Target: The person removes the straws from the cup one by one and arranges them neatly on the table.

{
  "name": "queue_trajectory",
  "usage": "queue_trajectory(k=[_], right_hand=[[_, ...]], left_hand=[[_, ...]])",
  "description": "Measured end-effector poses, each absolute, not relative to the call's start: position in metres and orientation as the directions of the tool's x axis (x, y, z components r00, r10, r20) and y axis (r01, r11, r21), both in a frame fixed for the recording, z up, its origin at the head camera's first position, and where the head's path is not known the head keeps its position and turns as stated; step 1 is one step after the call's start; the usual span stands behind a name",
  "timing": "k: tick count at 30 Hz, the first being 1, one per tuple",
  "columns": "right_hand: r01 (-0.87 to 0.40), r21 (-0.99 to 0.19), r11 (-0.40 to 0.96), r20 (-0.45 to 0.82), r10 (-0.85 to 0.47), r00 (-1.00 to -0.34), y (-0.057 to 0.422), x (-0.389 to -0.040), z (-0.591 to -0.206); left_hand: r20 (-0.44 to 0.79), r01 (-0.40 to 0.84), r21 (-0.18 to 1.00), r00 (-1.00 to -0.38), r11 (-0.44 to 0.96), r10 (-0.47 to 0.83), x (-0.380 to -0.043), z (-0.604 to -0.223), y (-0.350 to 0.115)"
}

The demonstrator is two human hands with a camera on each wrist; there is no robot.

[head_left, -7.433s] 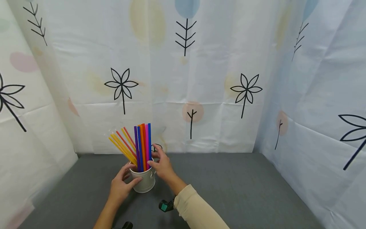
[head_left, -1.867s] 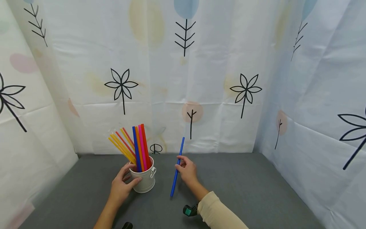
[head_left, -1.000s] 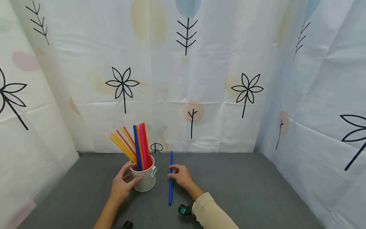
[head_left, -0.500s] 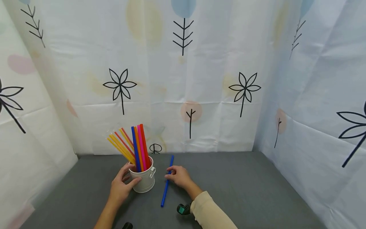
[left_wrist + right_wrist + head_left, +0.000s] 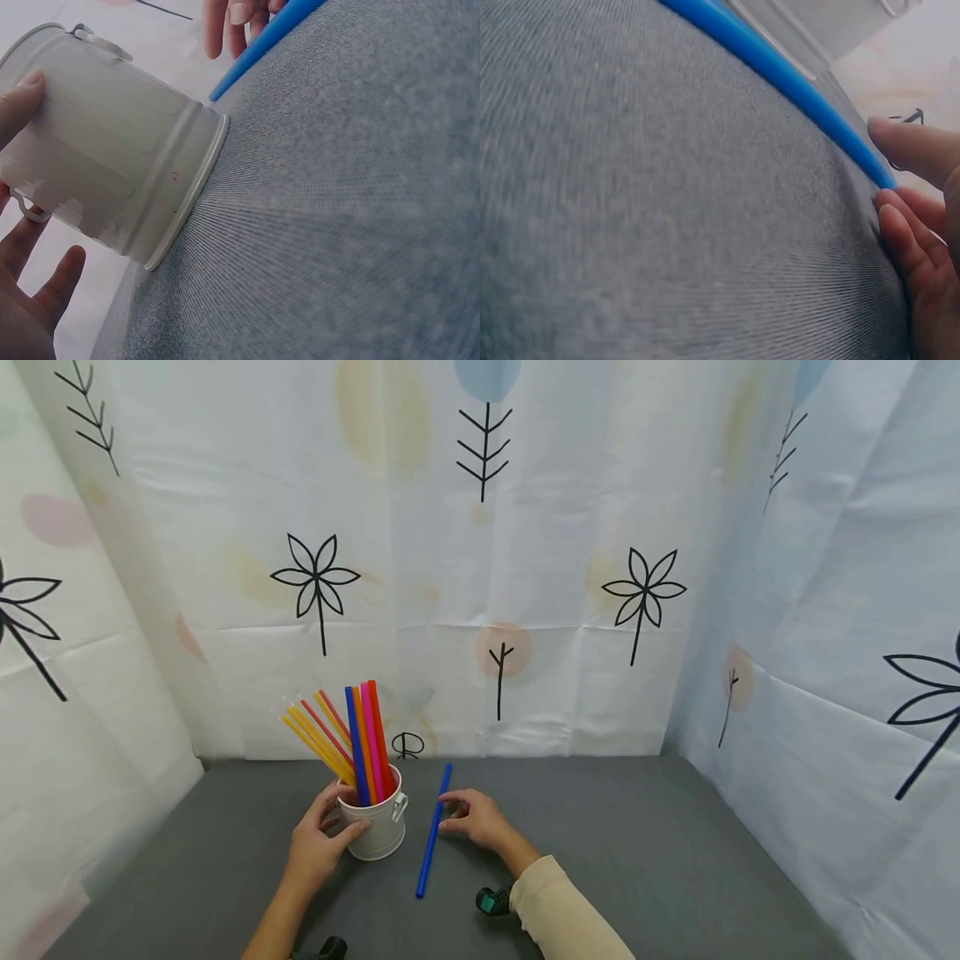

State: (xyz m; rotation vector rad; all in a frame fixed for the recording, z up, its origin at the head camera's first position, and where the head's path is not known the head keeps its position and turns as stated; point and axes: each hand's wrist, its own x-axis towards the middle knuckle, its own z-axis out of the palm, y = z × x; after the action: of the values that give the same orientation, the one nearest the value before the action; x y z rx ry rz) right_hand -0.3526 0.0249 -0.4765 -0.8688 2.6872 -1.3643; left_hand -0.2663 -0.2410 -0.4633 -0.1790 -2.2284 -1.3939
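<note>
A small white metal bucket (image 5: 377,837) stands upright at the table's left centre, packed with straws. My left hand (image 5: 315,846) holds it, the thumb on the near side and fingers round the left; the left wrist view has the thumb on the bucket wall (image 5: 97,127). Right of the bucket, a thick blue straw (image 5: 430,852) lies slanted on the cloth. My right hand (image 5: 482,821) is beside its upper half, thumb and fingers parted. In the right wrist view the straw (image 5: 780,71) runs up to the fingertips, without a visible pinch.
Thick blue, orange, pink and red straws (image 5: 380,743) stand in the bucket, beside thin yellow and red ones (image 5: 311,739) leaning left, apparently in a clear wrapper. Grey cloth (image 5: 600,852) covers the table. A printed white curtain (image 5: 555,693) encloses the back and sides.
A blue straw has left the bucket in my right hand and now lies on the cloth, its lower end swung left. The right fingers have let go. My left hand stays on the bucket.
</note>
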Motion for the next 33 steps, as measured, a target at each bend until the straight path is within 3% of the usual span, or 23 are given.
queue_trajectory(k=[6, 18, 33], right_hand=[[-0.567, -0.615, 0.547, 0.245, -0.551, -0.797, 0.022, -0.352, -0.475], [-0.635, -0.474, 0.61, 0.231, -0.61, -0.758, 0.011, -0.349, -0.47], [-0.559, -0.368, 0.743, 0.191, -0.528, -0.827, -0.004, -0.351, -0.471]], left_hand=[[0.49, 0.371, 0.792, -0.86, 0.485, -0.141, -0.271, -0.468, -0.246], [0.498, 0.375, 0.792, -0.853, 0.482, -0.154, -0.266, -0.467, -0.245], [0.488, 0.367, 0.791, -0.861, 0.49, -0.143, -0.269, -0.468, -0.245]])
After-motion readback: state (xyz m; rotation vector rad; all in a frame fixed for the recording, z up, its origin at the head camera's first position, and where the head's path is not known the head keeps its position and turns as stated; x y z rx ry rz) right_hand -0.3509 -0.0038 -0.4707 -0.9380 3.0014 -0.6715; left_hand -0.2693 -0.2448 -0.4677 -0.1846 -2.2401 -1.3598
